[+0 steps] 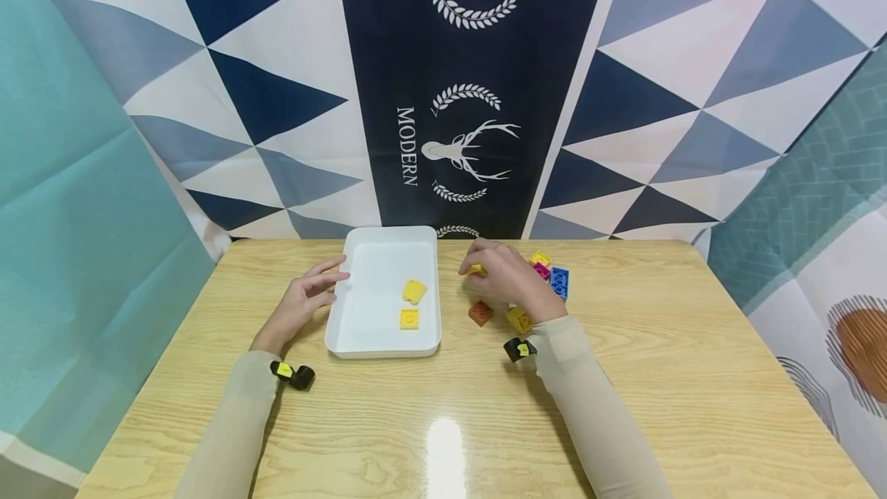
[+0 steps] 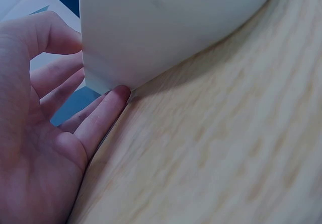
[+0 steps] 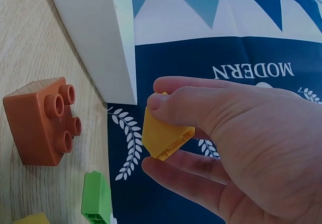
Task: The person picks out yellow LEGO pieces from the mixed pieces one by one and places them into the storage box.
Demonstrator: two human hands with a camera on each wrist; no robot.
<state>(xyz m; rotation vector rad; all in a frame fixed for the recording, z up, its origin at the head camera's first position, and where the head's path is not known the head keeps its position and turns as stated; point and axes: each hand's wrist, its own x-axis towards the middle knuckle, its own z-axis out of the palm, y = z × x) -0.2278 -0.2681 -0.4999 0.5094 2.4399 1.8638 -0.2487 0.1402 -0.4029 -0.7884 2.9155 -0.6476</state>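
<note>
A white tray (image 1: 370, 283) stands on the table, with a yellow curved-looking brick (image 1: 414, 291) and a square yellow brick (image 1: 409, 319) inside. My left hand (image 1: 301, 305) is at its left side; in the left wrist view, extended fingertips touch the tray's outer wall (image 2: 166, 27). To the right of the tray, my right hand (image 1: 509, 274) pinches a yellow sloped toy brick (image 3: 163, 128) between thumb and fingers, above the table. Below that hand lies an orange-brown brick (image 1: 480, 313) with studs. A green brick (image 3: 95, 196) shows only in the right wrist view.
Beside the right wrist lie a yellow brick (image 1: 518, 319), a blue brick (image 1: 559, 282), a magenta brick (image 1: 542, 271) and another yellow brick (image 1: 540, 259). A patterned cloth (image 1: 478, 98) hangs behind the wooden table (image 1: 388, 422).
</note>
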